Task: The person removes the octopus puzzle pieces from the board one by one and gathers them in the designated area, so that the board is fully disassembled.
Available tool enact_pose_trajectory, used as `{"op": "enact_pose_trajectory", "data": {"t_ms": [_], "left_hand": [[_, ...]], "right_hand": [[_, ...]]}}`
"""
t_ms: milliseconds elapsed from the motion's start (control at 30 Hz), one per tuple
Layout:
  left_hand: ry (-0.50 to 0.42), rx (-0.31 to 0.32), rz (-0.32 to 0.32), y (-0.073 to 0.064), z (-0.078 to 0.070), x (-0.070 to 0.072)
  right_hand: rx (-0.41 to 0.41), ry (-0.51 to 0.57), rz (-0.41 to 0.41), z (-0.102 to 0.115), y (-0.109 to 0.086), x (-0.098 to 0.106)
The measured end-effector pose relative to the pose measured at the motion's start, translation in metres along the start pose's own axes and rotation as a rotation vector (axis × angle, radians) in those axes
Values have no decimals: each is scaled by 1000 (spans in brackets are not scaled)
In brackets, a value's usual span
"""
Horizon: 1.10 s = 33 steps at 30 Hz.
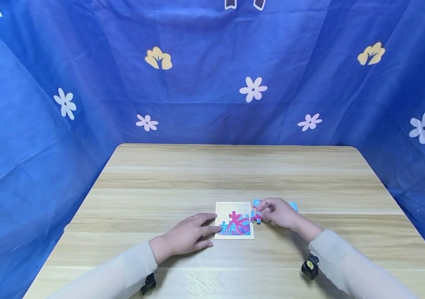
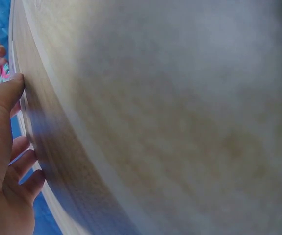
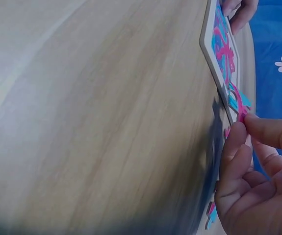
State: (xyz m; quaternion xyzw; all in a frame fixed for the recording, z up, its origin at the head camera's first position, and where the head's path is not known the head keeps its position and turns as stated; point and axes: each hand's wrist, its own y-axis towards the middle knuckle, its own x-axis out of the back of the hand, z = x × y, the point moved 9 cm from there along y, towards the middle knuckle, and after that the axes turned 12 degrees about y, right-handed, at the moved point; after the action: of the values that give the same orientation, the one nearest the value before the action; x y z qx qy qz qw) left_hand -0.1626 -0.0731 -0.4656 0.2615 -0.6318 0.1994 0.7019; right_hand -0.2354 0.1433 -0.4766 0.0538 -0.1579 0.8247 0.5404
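Note:
A square jigsaw tray (image 1: 234, 237) with a pale rim lies on the table, its lower part filled with pink, blue and purple puzzle pieces (image 1: 239, 226). The upper part shows bare backing. My left hand (image 1: 187, 234) lies at the tray's left edge with fingers spread, one fingertip reaching over the rim onto the pieces. Just right of the tray, my right hand (image 1: 279, 212) pinches a pink and blue puzzle piece (image 3: 240, 102) between thumb and fingertip. In the right wrist view that piece is raised beside the tray's rim.
Loose puzzle pieces lie right of the tray, partly hidden by my right hand; one blue piece (image 1: 293, 205) shows behind it. The wooden table (image 1: 212, 174) extends around the tray. A blue flowered curtain (image 1: 205, 83) hangs behind the table and along its sides.

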Motion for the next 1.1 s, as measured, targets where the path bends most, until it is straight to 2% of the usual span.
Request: {"op": "enact_pose_trajectory", "data": {"t_ms": [533, 1100], "left_hand": [[-4, -16, -6, 0, 7, 1], [-1, -25, -3, -2, 8, 3]], "right_hand": [[30, -104, -31, 3, -1, 5], [0, -96, -39, 2, 4, -1]]}}
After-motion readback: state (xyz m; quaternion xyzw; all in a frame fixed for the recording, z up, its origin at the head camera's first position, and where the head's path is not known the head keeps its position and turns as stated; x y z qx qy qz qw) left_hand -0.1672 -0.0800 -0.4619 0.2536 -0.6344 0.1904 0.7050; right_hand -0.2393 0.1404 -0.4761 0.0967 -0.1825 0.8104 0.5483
